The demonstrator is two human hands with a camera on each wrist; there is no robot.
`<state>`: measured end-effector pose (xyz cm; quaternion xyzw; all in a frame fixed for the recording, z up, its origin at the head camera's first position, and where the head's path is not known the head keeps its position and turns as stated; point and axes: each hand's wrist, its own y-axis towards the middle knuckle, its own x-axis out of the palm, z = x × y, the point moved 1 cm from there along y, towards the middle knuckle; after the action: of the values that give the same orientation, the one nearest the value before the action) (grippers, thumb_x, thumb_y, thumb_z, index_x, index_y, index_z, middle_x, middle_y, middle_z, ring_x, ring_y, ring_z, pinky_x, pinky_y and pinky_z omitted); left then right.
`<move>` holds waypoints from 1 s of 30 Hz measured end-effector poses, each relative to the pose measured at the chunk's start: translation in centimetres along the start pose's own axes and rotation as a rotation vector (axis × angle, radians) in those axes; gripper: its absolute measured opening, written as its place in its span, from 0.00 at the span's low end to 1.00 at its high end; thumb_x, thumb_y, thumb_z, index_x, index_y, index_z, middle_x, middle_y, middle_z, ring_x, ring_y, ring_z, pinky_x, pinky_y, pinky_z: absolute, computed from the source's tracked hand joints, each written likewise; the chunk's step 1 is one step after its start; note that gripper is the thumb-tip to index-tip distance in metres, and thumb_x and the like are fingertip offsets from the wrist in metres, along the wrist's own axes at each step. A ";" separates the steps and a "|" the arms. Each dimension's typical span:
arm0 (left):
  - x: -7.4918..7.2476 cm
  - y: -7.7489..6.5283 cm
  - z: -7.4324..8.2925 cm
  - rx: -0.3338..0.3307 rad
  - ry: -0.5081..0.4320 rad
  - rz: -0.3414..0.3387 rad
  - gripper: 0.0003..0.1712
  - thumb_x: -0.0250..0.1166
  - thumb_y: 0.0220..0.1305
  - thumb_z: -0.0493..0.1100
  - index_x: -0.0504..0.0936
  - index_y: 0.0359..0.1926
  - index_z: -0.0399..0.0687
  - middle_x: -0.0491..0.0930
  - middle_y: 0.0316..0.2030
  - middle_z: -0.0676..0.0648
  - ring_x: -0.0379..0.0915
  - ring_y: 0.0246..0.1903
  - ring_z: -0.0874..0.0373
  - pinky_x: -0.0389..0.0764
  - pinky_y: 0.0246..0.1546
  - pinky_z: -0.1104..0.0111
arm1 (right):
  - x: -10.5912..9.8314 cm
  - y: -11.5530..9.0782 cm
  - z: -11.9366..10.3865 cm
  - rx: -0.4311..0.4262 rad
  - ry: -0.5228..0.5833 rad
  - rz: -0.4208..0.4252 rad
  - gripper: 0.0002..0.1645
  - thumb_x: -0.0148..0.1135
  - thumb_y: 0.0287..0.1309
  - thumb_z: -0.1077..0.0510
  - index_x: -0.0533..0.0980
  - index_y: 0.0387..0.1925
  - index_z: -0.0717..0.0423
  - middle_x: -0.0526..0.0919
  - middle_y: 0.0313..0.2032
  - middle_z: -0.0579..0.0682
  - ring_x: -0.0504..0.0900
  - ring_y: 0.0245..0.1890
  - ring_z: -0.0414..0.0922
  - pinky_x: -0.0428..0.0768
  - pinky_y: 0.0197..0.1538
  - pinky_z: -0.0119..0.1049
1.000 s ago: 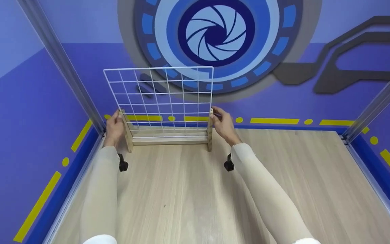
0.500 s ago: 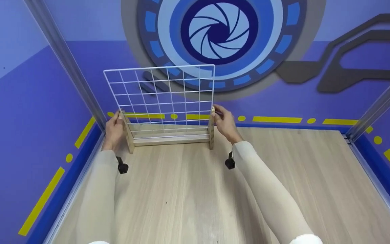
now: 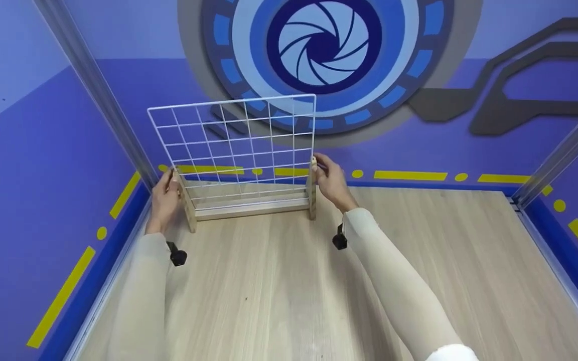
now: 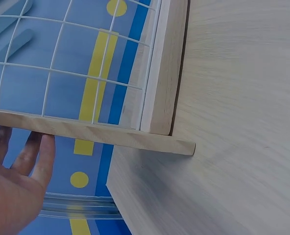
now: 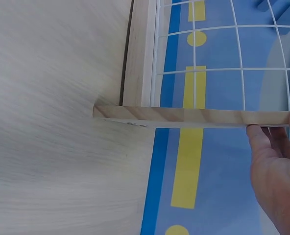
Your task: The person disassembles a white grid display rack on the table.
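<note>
A wooden rack with a white wire grid panel stands upright toward the back left of the table, turned slightly. Its left wooden side piece is held near the top by my left hand, fingers against the outer face in the left wrist view. My right hand pinches the upper part of the right side piece, thumb at its edge in the right wrist view. Between the two sides runs a wooden bottom bar, close over the tabletop. Some fingertips are hidden behind the wood.
The wood-grain tabletop spreads in front of the rack. A blue printed wall rises close behind it. A metal frame post stands at the back left corner, near my left hand, and another post at the right.
The rack's left end has swung toward me and slightly left, with my left hand moving along. Its right end and my right hand have hardly moved, so the rack now sits more angled.
</note>
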<state>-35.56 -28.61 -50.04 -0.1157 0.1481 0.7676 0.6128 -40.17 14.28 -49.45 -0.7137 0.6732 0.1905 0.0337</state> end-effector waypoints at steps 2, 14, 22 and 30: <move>0.0 -0.2 0.0 -0.005 -0.019 0.001 0.33 0.42 0.89 0.49 0.51 0.87 0.51 0.71 0.66 0.35 0.70 0.51 0.51 0.78 0.50 0.72 | 0.0 0.0 -0.1 -0.004 0.003 -0.001 0.26 0.50 0.83 0.64 0.69 0.76 0.58 0.74 0.73 0.62 0.77 0.71 0.56 0.84 0.66 0.54; -0.1 -1.4 -0.4 -0.009 -0.015 0.016 0.34 0.43 0.89 0.51 0.49 0.87 0.53 0.52 0.85 0.42 0.55 0.81 0.44 0.66 0.80 0.49 | 0.2 0.1 0.0 0.006 0.046 -0.015 0.27 0.47 0.83 0.65 0.67 0.77 0.62 0.73 0.73 0.63 0.79 0.67 0.62 0.86 0.59 0.55; -0.2 -1.9 -0.7 -0.013 -0.025 0.043 0.32 0.43 0.89 0.49 0.51 0.87 0.55 0.60 0.82 0.42 0.66 0.70 0.46 0.76 0.69 0.56 | 0.4 0.0 -0.4 0.011 0.035 -0.038 0.27 0.46 0.84 0.64 0.66 0.79 0.59 0.71 0.75 0.61 0.78 0.70 0.56 0.84 0.62 0.58; -0.5 -2.7 -1.0 0.031 0.014 0.047 0.33 0.45 0.89 0.50 0.53 0.86 0.50 0.55 0.83 0.38 0.55 0.81 0.40 0.63 0.81 0.46 | 0.7 0.1 -0.3 0.019 0.024 -0.031 0.27 0.45 0.84 0.64 0.66 0.79 0.59 0.71 0.75 0.62 0.78 0.66 0.61 0.82 0.62 0.61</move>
<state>-32.79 -28.83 -51.01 -0.1082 0.1670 0.7786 0.5951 -40.21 13.53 -49.33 -0.7260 0.6641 0.1751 0.0356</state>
